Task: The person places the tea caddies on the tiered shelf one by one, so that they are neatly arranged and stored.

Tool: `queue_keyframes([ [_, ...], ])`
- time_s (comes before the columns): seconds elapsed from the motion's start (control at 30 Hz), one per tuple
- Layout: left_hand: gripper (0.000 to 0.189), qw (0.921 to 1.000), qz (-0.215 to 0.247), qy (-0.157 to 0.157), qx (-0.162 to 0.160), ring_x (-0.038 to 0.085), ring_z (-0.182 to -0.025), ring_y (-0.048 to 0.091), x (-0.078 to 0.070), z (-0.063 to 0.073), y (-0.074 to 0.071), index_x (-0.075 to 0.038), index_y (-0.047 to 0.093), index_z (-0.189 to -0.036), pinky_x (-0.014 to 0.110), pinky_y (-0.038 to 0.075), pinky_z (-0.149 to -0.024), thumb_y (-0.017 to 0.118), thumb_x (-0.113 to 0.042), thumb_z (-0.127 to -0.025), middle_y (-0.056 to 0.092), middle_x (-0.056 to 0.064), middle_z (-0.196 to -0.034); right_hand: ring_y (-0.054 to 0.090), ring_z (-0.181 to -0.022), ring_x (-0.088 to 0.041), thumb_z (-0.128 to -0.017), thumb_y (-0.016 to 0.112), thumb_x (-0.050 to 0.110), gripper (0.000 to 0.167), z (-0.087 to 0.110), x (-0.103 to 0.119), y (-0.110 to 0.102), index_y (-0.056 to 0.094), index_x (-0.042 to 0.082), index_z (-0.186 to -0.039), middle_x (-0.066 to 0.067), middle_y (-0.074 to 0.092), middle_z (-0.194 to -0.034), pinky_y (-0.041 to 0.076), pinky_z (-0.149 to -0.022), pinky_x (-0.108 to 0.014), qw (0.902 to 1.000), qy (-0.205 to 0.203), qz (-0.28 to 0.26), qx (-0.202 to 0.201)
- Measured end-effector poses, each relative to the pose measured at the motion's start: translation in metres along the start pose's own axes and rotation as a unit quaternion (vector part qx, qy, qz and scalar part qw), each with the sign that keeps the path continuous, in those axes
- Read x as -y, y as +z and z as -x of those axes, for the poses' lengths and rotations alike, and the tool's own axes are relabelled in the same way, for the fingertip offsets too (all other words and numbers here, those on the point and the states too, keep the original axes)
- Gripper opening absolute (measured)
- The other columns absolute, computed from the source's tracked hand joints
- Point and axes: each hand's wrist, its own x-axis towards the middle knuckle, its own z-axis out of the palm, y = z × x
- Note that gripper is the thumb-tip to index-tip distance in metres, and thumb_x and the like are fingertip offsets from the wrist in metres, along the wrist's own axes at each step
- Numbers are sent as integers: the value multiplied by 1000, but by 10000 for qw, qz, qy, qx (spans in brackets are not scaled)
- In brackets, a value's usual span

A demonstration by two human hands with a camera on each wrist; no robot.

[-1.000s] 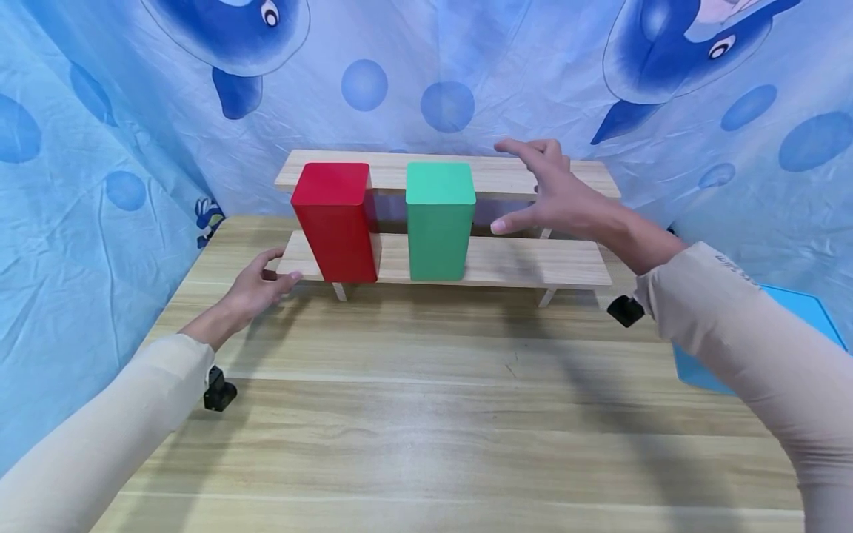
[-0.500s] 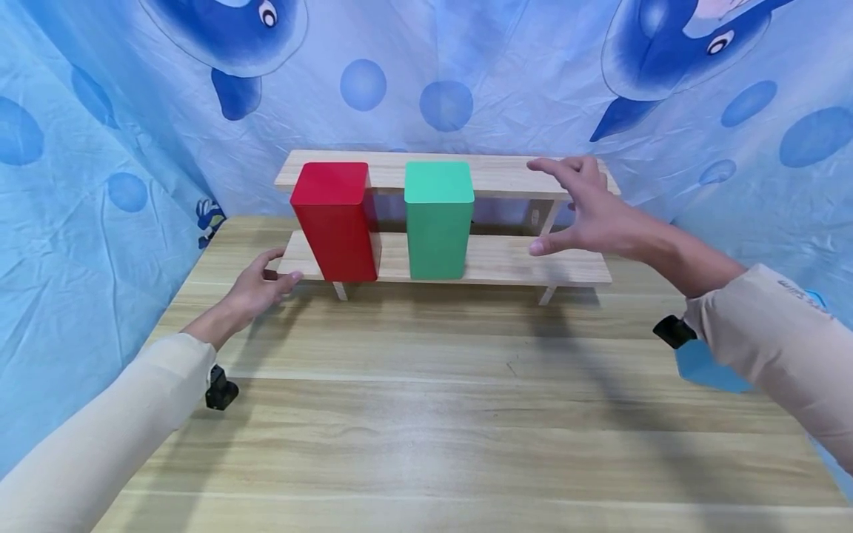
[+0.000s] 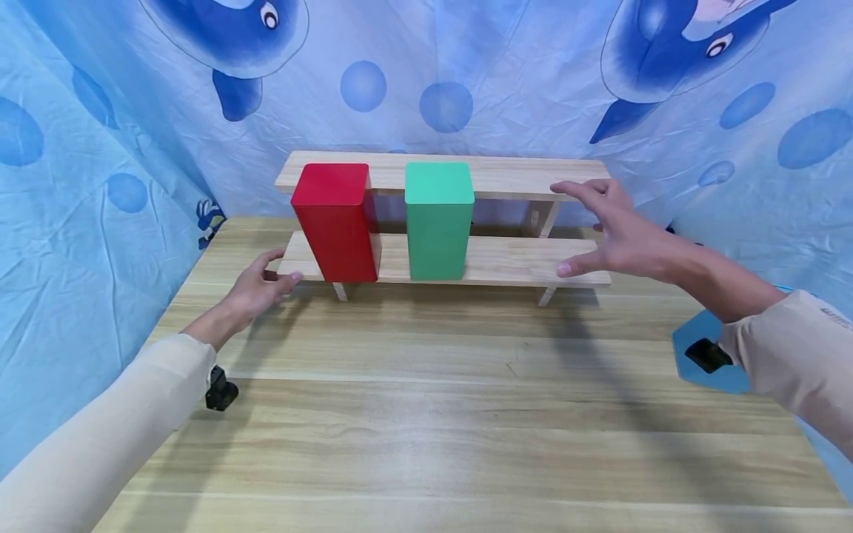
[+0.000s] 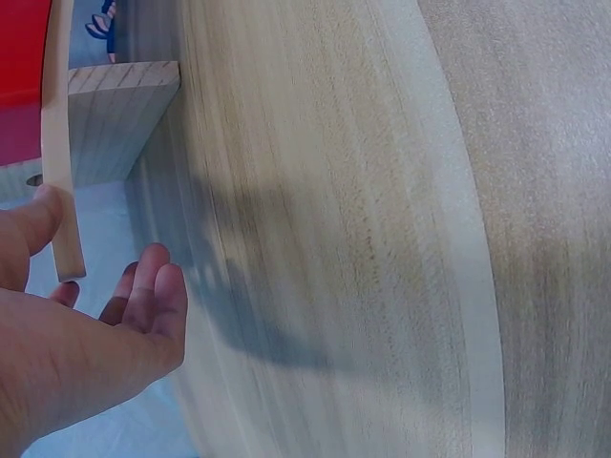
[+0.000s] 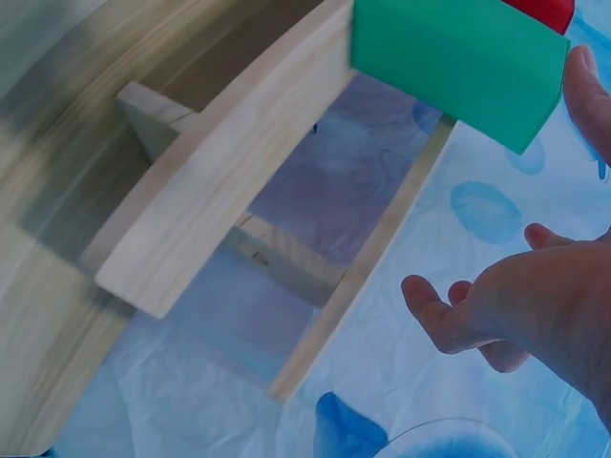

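Observation:
A two-tier wooden shelf (image 3: 513, 259) stands at the back of the table. On its lower board, a red rectangular box (image 3: 343, 240) is upright at the left, and a green rectangular box (image 3: 439, 237) is upright near the middle, with a gap between them. My left hand (image 3: 256, 290) holds the left end of the lower board; in the left wrist view its thumb (image 4: 38, 215) lies against the board. Over the shelf's right end, my right hand (image 3: 623, 233) is in the air, fingers and thumb spread, holding nothing.
A blue container (image 3: 696, 359) sits at the table's right side, partly covered by the right sleeve. Behind the shelf hangs a blue curtain (image 3: 400, 44) with printed dolphins. The wooden table (image 3: 413, 414) extends in front.
My right hand has moved right and slightly lower, away from the green box toward the shelf's right end. The left hand and both boxes have stayed in place.

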Motion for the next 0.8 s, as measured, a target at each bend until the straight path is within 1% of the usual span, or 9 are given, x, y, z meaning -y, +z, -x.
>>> queue_keyframes([
  [0.13, 81, 10000, -1, -18, -1, 42, -117, 51, -1, 0, 0, -13, 6, -156, 52, 43, -98, 54, -41, -97, 44, 29, -130, 9, -130, -35, -75, 85, 21, 101, 7, -7, -1, 22, 19, -154, -20, 7, -146, 31, -92, -61, 10000, 29, 51, 34],
  [0.23, 82, 10000, 4, -12, -2, 42, -117, 51, -1, 1, 0, -13, 6, -156, 52, 43, -98, 54, -41, -97, 44, 29, -130, 10, -130, -36, -75, 84, 20, 100, 11, -12, -2, 22, 19, -154, -21, 7, -146, 30, -91, -61, 9999, 30, 111, 70],
  [0.33, 82, 10000, -8, -4, -10, 42, -117, 51, -1, 0, 0, -13, 5, -156, 52, 43, -98, 54, -42, -97, 43, 29, -130, 10, -132, -37, -75, 84, 18, 101, 16, -17, -2, 22, 21, -154, -22, 7, -148, 30, -91, -62, 9999, -31, 132, 74],
  [0.53, 82, 10000, -62, -10, -19, 40, -115, 52, 1, -1, 1, -14, 6, -156, 51, 44, -97, 54, -43, -96, 45, 28, -129, 7, -134, -37, -76, 83, 15, 99, 27, -28, -3, 22, 27, -154, -21, 3, -151, 27, -92, -65, 10000, -51, -68, 21],
  [0.67, 82, 10000, -33, 14, -28, 41, -115, 52, 2, -1, 1, -13, 6, -156, 52, 44, -98, 54, -42, -97, 44, 29, -129, 9, -131, -38, -77, 83, 16, 99, 33, -36, -5, 22, 30, -154, -21, 4, -150, 29, -89, -63, 9999, 58, -68, -66],
  [0.8, 83, 10000, 50, 45, -26, 43, -116, 52, 2, -1, 1, -11, 5, -155, 53, 43, -99, 55, -41, -97, 43, 30, -131, 14, -126, -39, -77, 83, 16, 99, 39, -42, -8, 22, 32, -154, -21, 9, -146, 29, -87, -62, 9997, 192, -48, -120],
])
